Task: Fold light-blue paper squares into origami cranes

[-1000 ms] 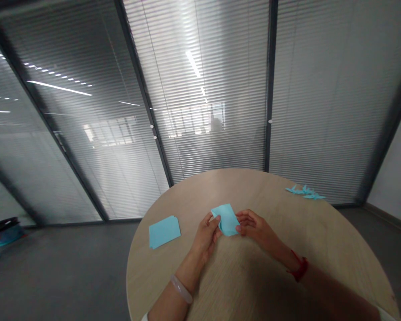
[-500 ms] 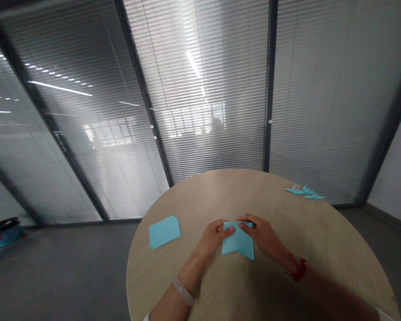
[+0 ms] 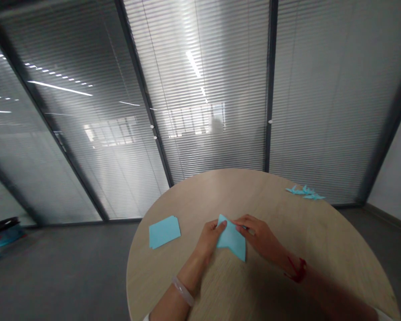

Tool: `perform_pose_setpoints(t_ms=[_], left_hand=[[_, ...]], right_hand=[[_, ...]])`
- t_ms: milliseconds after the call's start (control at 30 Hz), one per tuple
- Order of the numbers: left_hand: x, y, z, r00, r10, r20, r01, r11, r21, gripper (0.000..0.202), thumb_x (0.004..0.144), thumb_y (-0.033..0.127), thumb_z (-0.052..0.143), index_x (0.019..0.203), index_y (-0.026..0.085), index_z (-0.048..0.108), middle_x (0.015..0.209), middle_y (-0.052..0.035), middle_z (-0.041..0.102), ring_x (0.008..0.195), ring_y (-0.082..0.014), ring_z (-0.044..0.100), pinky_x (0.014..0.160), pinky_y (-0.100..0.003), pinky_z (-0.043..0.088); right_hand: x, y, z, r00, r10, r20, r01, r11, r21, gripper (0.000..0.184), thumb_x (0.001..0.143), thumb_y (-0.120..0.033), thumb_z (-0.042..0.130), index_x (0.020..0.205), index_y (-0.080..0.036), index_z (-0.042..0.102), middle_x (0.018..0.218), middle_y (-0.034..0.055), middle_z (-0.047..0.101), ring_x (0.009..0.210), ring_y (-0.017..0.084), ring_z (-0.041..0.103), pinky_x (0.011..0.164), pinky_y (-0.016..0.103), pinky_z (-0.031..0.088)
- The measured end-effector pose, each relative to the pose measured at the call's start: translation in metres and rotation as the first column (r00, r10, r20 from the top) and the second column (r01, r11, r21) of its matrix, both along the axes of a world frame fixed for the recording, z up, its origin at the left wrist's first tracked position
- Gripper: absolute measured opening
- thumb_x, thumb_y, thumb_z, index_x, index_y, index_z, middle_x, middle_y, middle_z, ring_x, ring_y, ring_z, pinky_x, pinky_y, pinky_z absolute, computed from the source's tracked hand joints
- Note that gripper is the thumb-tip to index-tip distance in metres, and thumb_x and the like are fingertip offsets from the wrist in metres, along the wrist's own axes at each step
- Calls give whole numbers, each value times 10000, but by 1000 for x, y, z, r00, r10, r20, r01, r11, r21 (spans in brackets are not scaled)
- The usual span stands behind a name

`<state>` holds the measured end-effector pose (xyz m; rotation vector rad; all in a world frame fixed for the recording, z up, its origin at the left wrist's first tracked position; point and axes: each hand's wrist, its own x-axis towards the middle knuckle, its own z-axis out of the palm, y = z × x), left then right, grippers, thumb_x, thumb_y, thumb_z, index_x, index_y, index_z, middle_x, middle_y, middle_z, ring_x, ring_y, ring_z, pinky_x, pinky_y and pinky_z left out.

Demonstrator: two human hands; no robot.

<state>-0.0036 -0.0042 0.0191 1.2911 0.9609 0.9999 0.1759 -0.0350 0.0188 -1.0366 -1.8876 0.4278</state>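
Observation:
A light blue sheet of paper (image 3: 232, 240) lies partly folded on the round wooden table (image 3: 270, 285), in front of me. My left hand (image 3: 210, 238) pinches its upper left corner with thumb and fingers. My right hand (image 3: 259, 236) presses fingertips on its upper right edge, fingers curled over the paper. A pale bangle sits on my left wrist and a red cord on my right wrist.
A stack of light blue paper sheets (image 3: 164, 232) lies on the table to the left. Several folded blue paper shapes (image 3: 305, 192) rest near the far right rim. Glass walls with blinds (image 3: 200, 89) stand behind the table; grey floor surrounds it.
The paper was held up between both hands, then laid down on the table. Since half a second ago its top has been folded toward a point at the upper left.

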Motion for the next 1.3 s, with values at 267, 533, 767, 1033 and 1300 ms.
perform_pose_setpoints(t_ms=[267,533,767,1033,1300], left_hand=[[-7,0,9,997,72,-29,-70,994,81,459,638,569,686,699,117,639,624,-1,555,568,-120,434,555,-240,327],[-7,-2,13,998,4,-63,2,995,96,458,652,578,677,646,129,592,554,32,484,512,-94,386,509,-226,289],[-6,-7,18,996,-51,74,52,999,-4,451,659,536,724,771,108,641,621,-6,590,555,-112,503,561,-226,390],[-10,-8,28,959,-52,279,76,994,-76,635,593,322,848,1137,152,567,930,-74,699,813,-179,654,799,-318,517],[-13,6,12,985,-31,172,29,999,18,620,498,314,878,1040,145,630,968,-77,713,820,-210,660,801,-368,524]], right_hand=[[6,-3,2,980,197,-13,-196,979,61,423,884,-117,426,1269,-233,556,1233,80,610,1124,183,563,966,349,459],[7,0,5,968,237,-79,-244,963,-112,293,881,-321,555,1140,-235,661,1204,79,643,1074,214,605,875,341,517],[8,7,-2,969,112,-221,-154,971,-184,208,802,-374,636,885,-210,731,1086,81,708,906,218,660,756,331,534],[16,17,-3,908,-135,-396,17,958,-287,296,731,-423,654,869,-170,718,1044,107,721,577,142,609,573,289,504],[17,22,-14,917,-113,-383,-31,937,-349,298,694,-385,673,894,-166,705,955,88,737,579,157,624,570,287,507]])
